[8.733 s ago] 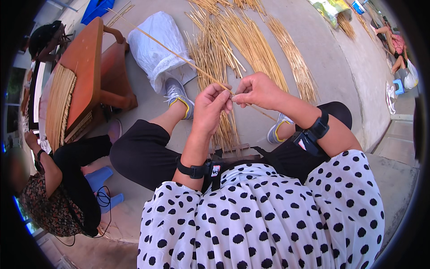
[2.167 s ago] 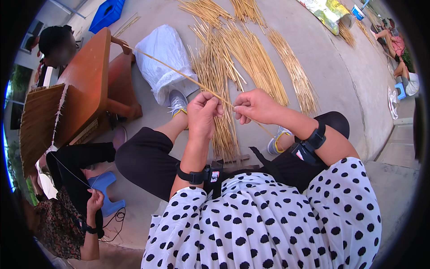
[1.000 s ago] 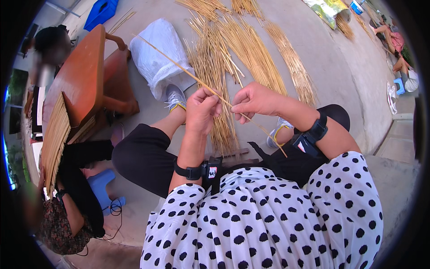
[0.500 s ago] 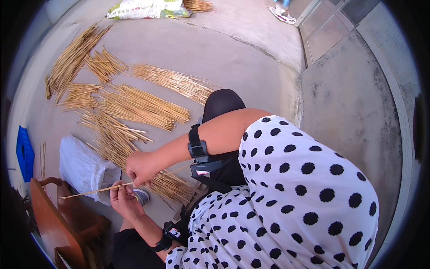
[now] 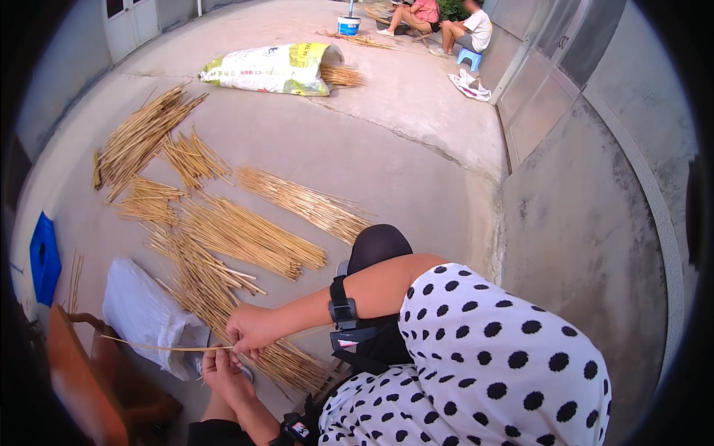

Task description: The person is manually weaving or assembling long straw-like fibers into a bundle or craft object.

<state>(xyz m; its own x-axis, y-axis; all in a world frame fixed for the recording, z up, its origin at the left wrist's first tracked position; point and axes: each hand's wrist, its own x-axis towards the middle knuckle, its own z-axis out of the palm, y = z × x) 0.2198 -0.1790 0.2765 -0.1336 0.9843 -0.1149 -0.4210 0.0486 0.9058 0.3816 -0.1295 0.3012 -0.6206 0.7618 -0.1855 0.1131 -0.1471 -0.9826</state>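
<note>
My left hand (image 5: 223, 372) and my right hand (image 5: 251, 332) are close together, both pinching a thin straw-coloured reed stalk (image 5: 156, 346) that stretches out to the left. Beneath and beyond them, loose bundles of reeds (image 5: 245, 234) lie on the concrete floor in several groups. A white plastic sack (image 5: 149, 312) rests on the floor just left of my hands, with part of my shoe showing beside it. My legs, in black trousers, are mostly hidden behind my arms and polka-dot blouse.
Orange-brown wooden furniture (image 5: 82, 372) and a blue crate (image 5: 44, 256) are at the left. Farther off lie a printed sack (image 5: 264, 70) with reeds, a bucket (image 5: 348, 26) and two seated people (image 5: 470, 33), one on a blue stool (image 5: 468, 58). A door (image 5: 543, 89) and wall (image 5: 587, 223) bound the right.
The camera has swung to the right and lifted, bringing the door, wall and distant people into view; the co-worker at the left is out of frame. Both hands still grip the stalk.
</note>
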